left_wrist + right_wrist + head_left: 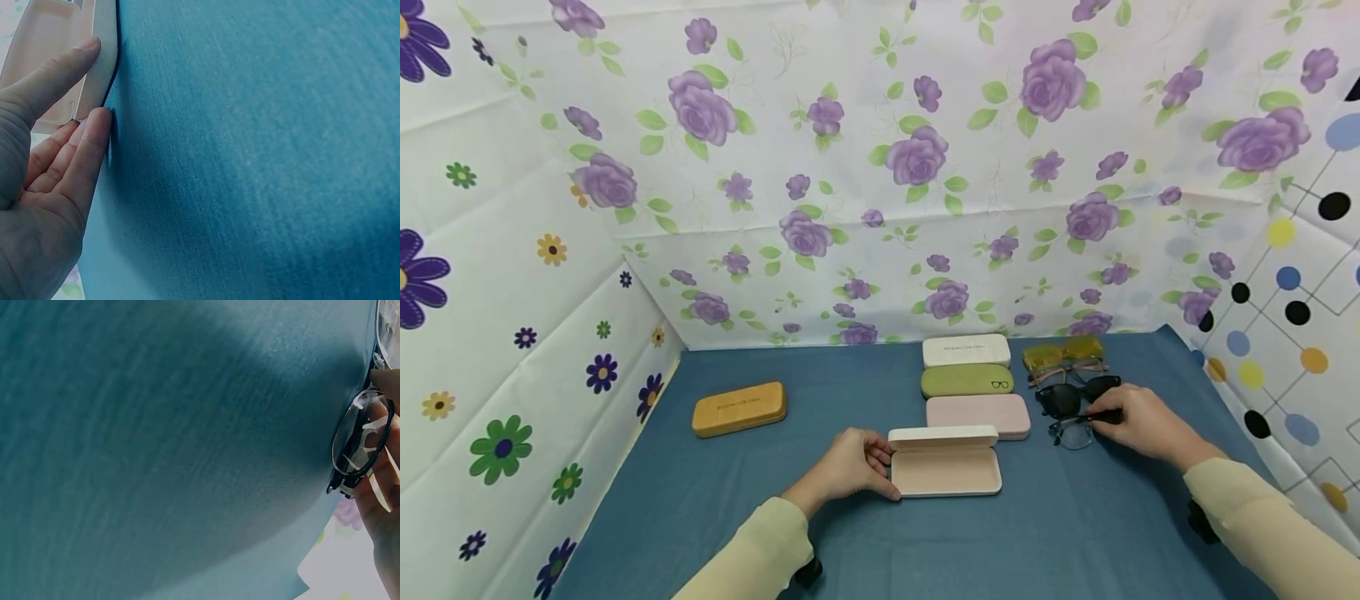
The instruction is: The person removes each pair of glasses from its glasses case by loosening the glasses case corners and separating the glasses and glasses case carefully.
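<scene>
A cream glasses case (946, 473) stands with its lid raised and its pale inside bare, near the middle of the table. My left hand (853, 463) holds its left end, thumb at the front corner and fingers behind. In the left wrist view the thumb (69, 65) lies across the case's rim. To the right, my right hand (1138, 421) pinches a pair of dark-topped eyeglasses (1075, 436) by the side. Their lens (362, 434) shows in front of the fingers in the right wrist view. Black sunglasses (1063, 401) lie just behind them.
Behind the open case are closed pink (977, 414), green (962, 381) and white (966, 350) glasses cases in a column. A yellow case (740, 409) lies at the left. Yellow-lensed glasses (1045, 359) and thin-framed glasses (1086, 365) lie beyond the sunglasses. Patterned cloth walls (850, 167) surround the blue tabletop.
</scene>
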A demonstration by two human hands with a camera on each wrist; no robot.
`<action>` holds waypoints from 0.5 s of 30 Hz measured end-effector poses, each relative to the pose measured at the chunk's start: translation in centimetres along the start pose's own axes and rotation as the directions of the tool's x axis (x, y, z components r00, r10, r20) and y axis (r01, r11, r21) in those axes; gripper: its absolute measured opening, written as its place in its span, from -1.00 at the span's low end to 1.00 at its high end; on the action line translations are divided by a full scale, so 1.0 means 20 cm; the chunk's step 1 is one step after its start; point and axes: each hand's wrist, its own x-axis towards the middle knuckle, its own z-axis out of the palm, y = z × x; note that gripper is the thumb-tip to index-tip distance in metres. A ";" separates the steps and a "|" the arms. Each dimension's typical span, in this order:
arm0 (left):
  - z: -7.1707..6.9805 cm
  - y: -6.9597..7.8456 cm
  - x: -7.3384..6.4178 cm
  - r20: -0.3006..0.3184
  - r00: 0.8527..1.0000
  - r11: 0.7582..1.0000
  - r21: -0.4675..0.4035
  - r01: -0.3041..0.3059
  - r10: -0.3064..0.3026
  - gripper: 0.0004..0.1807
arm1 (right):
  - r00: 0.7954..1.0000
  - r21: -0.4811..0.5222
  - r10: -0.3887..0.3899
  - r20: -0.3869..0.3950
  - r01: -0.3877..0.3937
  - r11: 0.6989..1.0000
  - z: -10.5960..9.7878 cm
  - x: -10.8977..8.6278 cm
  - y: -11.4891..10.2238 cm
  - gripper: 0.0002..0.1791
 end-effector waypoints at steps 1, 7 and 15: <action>0.00 0.00 0.00 0.001 1.000 1.000 0.000 0.000 0.000 -0.38 | 1.000 -0.002 -0.001 0.001 0.001 1.000 0.00 0.00 0.00 -0.80; 0.01 -0.01 0.00 0.001 1.000 1.000 -0.006 0.005 -0.005 -0.38 | 1.000 -0.001 0.001 0.017 -0.001 1.000 -0.01 0.00 -0.01 -0.81; 0.00 0.00 0.00 0.001 1.000 1.000 0.002 0.004 -0.004 -0.39 | 0.996 0.011 0.077 0.035 -0.077 0.997 -0.04 -0.01 -0.02 -0.68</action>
